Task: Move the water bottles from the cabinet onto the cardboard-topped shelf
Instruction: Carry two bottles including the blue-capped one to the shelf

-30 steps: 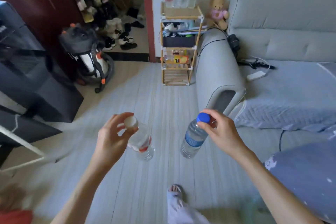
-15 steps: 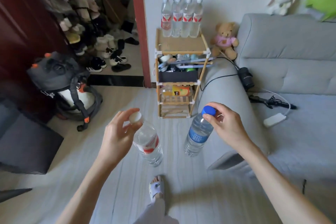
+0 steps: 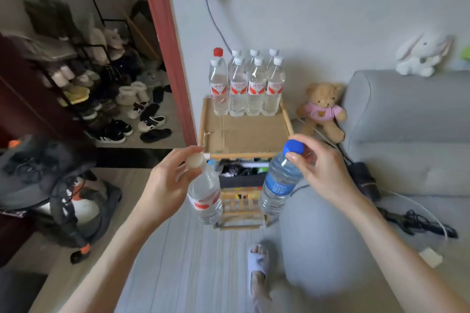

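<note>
Two bottles are pinched by their caps, hanging upright: white-capped bottle (image 3: pixel 204 194) in the left hand (image 3: pixel 165 185), blue-capped bottle (image 3: pixel 278 185) in the right hand (image 3: pixel 323 173). Bare cardboard top (image 3: pixel 244 136) lies just beyond both (right hand marginally nearer).

each hand (image 3: pixel 165 185) (image 3: pixel 323 173) dangles a bottle (image 3: pixel 206 193) (image 3: pixel 278 183) before the cardboard-topped shelf (image 3: pixel 244 132).
</note>
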Demonstrator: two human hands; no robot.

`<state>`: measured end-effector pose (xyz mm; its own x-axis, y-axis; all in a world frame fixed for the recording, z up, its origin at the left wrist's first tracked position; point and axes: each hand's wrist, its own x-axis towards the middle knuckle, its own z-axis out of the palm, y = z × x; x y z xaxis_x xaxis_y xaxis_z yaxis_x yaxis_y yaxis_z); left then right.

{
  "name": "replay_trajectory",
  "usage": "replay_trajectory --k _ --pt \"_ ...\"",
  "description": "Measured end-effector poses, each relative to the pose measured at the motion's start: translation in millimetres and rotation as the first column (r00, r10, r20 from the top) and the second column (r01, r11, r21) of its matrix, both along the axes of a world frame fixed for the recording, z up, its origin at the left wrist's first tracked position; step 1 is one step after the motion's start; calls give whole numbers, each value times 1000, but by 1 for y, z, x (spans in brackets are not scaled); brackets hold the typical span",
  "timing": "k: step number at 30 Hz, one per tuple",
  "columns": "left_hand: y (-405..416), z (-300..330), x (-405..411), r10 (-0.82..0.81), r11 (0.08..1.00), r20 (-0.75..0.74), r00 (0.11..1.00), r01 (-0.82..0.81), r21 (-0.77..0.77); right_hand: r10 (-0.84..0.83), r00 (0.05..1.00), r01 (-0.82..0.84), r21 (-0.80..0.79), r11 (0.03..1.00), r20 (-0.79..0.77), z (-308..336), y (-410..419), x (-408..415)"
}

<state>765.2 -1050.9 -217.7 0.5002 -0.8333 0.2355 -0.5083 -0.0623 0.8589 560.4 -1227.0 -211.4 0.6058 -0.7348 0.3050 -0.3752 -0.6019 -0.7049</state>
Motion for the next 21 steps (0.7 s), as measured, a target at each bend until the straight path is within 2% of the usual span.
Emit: replay_trajectory --k 3,6,12,21 --pt "-57 2 26 61 998 113 992 -60 -14 93 996 -93 -43 995 4 8 -60 32" --pt "-107 8 47 112 992 219 969 -122 35 118 992 -120 -51 991 -36 15 -112 62" --pt "-184 15 86 172 978 252 952 -195 71 191 977 -195 -31 980 -92 13 -185 122" --pt "-257 -5 143 10 977 267 964 -67 203 205 974 -197 93 976 -94 -16 -234 179"
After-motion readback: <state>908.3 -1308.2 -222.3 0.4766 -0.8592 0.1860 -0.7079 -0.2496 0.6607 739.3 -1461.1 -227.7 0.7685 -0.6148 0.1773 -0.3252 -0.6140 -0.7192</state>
